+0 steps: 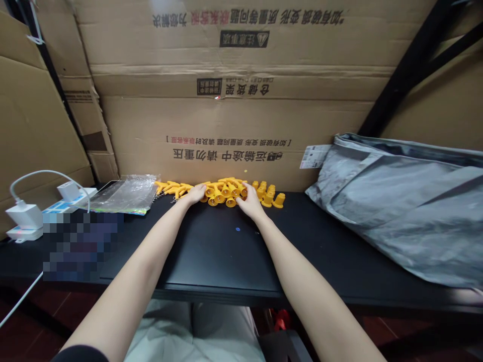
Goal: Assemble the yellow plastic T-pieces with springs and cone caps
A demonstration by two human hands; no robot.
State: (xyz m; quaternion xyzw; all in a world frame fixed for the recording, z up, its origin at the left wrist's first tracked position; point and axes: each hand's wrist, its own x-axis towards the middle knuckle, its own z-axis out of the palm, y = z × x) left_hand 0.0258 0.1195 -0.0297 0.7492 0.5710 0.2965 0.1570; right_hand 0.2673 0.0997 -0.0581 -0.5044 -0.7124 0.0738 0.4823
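Several yellow horn-shaped plastic pieces (219, 196) lie heaped at the back of the black table, many with their hollow round ends facing me. My left hand (196, 193) presses on the heap's left side, and my right hand (249, 201) cups its right side, so the heap is held between them. Some fingertips are hidden among or behind the pieces. Left of my left hand lie branching yellow pieces (174, 189) with small metal chains. To the right of my right hand, several yellow cup-shaped pieces (279, 200) stand wide end down.
A clear plastic bag (124, 193) lies left, near a power strip (70, 201) with white chargers (24, 216) and cables. A large grey bag (400, 201) occupies the right. Cardboard (234, 115) walls the back. A small blue dot (237, 229) lies on the table (222, 256).
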